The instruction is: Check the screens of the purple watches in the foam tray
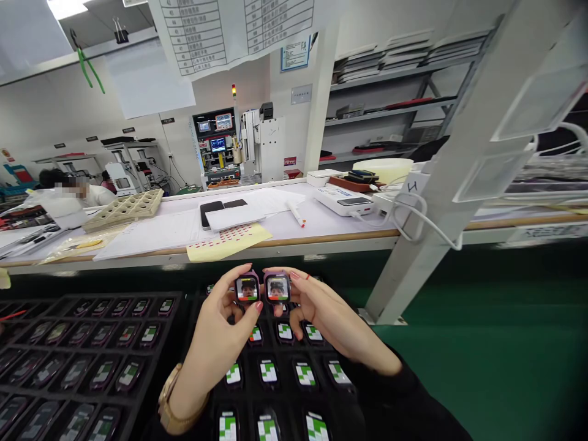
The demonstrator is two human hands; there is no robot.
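My left hand (229, 324) grips one smartwatch (247, 289) by its edges, thumb below and fingers above. My right hand (316, 306) holds a second smartwatch (277, 288) close beside it. Both screens are lit, face me and show a camera picture with red and green at the bottom. Under my hands lies a black tray (250, 392) with rows of smartwatches, many showing green and white blocks. To the left, another black tray (151, 361) carries more smartwatches, several with dim screens. A gold wristwatch (171, 404) is on my left wrist.
Beyond the trays runs a white shelf (179, 236) with papers, a phone (210, 214), a marker pen (296, 214) and a white device with a cable (342, 201). A grey post (427, 202) rises at the right. A printed sheet (234, 37) hangs above. A person sits far left.
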